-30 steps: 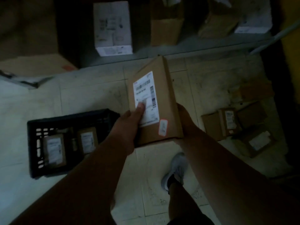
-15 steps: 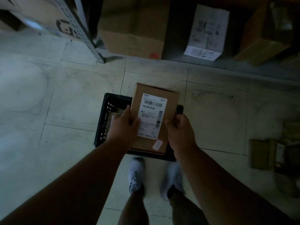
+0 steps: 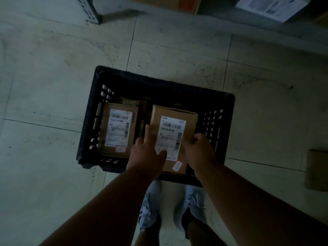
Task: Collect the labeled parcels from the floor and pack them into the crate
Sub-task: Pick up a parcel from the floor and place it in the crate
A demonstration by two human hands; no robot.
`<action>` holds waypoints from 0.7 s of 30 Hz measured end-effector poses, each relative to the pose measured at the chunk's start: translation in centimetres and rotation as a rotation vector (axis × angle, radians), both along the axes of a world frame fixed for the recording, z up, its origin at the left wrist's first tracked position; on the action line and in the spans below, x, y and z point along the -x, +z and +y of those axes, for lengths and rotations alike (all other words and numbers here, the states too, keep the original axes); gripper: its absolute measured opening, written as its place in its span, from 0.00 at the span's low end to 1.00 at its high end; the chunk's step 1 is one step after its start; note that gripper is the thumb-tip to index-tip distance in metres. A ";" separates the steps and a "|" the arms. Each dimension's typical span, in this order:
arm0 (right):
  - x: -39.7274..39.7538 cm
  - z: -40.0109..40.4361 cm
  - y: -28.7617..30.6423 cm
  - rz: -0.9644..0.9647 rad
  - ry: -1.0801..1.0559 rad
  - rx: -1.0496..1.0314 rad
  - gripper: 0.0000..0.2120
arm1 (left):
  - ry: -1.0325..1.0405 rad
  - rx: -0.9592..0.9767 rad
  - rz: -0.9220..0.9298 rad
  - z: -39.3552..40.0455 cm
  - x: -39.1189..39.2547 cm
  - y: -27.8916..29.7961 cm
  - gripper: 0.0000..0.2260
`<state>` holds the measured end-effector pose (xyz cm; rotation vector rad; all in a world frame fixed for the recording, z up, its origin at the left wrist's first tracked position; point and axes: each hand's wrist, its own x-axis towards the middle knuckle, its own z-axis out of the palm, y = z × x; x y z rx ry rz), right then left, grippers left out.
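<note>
A black slatted crate stands on the tiled floor just ahead of my feet. Inside it, on the left, lies a brown parcel with a white label facing up. I hold a second labeled brown parcel over the crate's right half. My left hand grips its left edge, thumb across the label. My right hand grips its right edge with curled fingers. Whether the parcel rests on the crate's bottom I cannot tell.
A brown cardboard box lies on the floor at the right edge. A metal shelf leg stands at the top left, and a white box sits on the low shelf at the top right. My shoes are below the crate.
I have turned to face the crate and stepped up to it. The parcel in both hands has gone down from chest height into the crate's right half.
</note>
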<state>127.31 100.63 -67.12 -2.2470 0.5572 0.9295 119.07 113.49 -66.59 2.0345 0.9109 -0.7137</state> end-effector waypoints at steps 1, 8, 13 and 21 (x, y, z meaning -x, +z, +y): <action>0.2 -0.1 -1.8 0.025 -0.019 -0.011 0.14 | -0.003 0.059 0.013 0.1 0.2 -1.3 0.43; 0.4 1.0 -8.8 0.075 -0.034 -0.135 0.07 | -0.185 0.103 0.108 1.8 -0.1 -7.3 0.40; 1.0 2.6 -9.8 0.224 0.030 -0.204 0.14 | -0.307 0.019 0.197 1.6 0.4 -8.8 0.31; 2.2 3.1 -9.9 0.165 0.180 -0.273 0.21 | -0.270 0.141 0.216 1.7 -0.5 -10.0 0.28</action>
